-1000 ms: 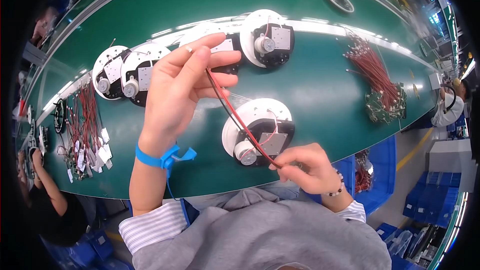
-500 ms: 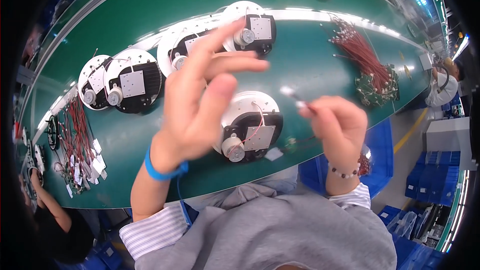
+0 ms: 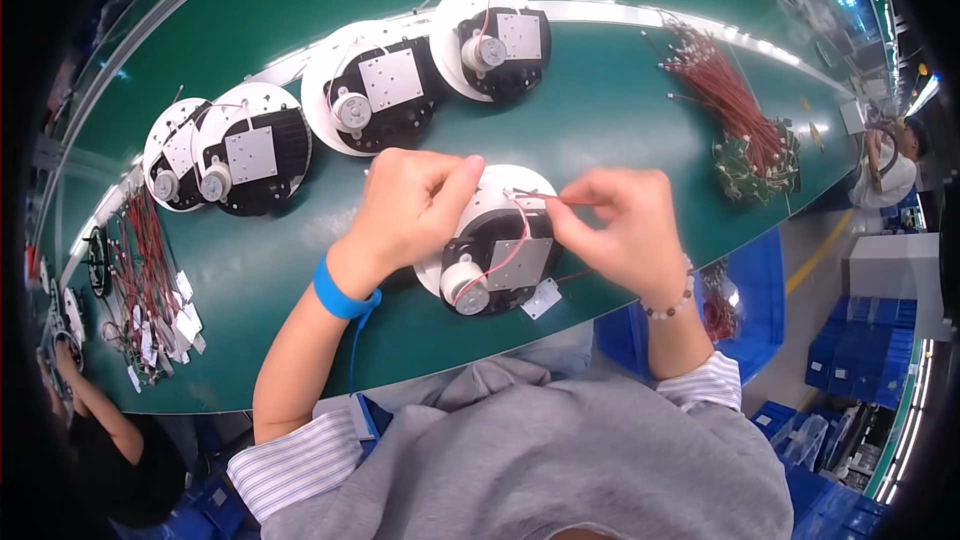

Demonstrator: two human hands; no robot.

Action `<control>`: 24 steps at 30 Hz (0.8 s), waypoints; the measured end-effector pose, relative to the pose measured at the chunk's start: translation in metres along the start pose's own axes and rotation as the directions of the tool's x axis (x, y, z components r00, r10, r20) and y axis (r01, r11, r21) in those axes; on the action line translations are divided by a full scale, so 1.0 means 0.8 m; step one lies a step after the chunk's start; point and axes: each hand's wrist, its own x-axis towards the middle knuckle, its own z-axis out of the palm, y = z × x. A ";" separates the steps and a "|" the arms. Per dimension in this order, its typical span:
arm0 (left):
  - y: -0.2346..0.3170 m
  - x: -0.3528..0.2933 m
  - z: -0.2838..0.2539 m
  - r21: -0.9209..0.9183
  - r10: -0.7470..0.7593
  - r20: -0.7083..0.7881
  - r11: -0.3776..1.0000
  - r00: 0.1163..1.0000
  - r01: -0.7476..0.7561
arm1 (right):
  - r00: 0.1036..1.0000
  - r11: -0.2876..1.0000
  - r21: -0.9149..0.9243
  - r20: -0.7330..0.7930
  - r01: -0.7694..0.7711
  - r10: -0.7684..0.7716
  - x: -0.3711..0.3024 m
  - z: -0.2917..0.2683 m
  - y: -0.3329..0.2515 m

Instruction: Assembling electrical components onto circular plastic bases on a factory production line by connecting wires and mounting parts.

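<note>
Toward six o'clock on the bench [image 3: 600,125], a white-and-black motor unit [image 3: 490,252] seems unfinished: the right hand [image 3: 628,232] pinches a red lead [image 3: 572,201] at its one-o'clock rim; the left hand [image 3: 403,212] curls at ten o'clock, grip unclear. Four similar units [image 3: 388,80], perhaps done, lie from ten to twelve.
</note>
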 end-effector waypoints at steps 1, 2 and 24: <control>0.001 -0.001 0.000 -0.003 -0.003 0.002 1.000 1.000 0.003 | 0.998 0.999 -0.012 -0.039 0.045 -0.045 0.000 0.002 0.001; 0.000 -0.001 0.000 0.049 -0.003 -0.015 0.999 1.000 0.004 | 0.993 0.996 -0.026 -0.078 0.090 -0.091 0.001 0.004 0.002; -0.010 -0.007 0.016 -0.455 -0.317 0.243 0.797 0.917 0.397 | 0.949 0.951 -0.057 -0.073 0.304 -0.307 0.013 0.025 0.009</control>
